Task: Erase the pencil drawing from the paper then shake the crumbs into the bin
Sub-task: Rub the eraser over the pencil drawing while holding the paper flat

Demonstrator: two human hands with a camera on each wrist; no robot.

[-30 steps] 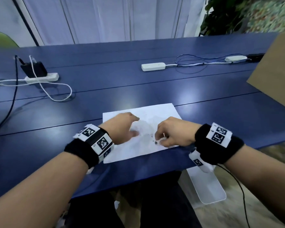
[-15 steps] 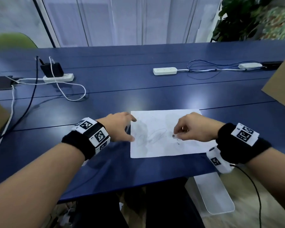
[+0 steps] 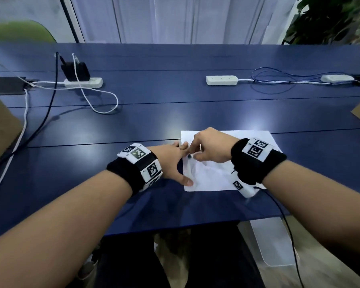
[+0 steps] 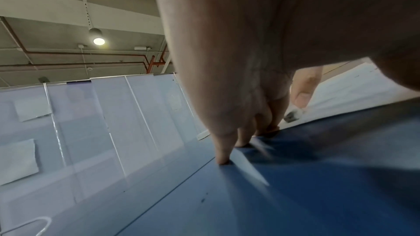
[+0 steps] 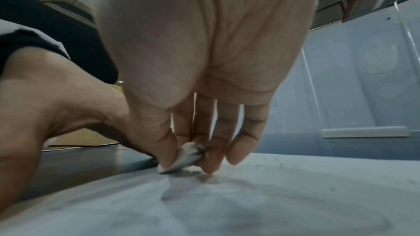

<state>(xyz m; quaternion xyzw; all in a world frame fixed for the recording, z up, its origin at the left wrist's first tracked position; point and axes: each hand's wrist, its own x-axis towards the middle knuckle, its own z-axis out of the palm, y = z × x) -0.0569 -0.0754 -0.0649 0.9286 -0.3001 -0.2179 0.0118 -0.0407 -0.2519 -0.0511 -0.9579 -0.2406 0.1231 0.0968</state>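
Hidden: I cannot make out the pencil drawing beyond a faint grey smear on the paper (image 3: 214, 175); my right wrist band covers its near right corner.
Cut off: a clear bin (image 3: 272, 244) sits below the worktop (image 3: 175, 113) edge, partly under it.
Paper axis: long axis runs left to right, lying flat near the front edge.
Right hand (image 3: 213, 146): pinches a small worn eraser (image 5: 186, 157), its tip down on the paper by the left edge.
Left hand (image 3: 170, 161): fingers spread flat, thumb and fingertips pressing the paper's left edge.
Crumbs: dark specks, barely visible.
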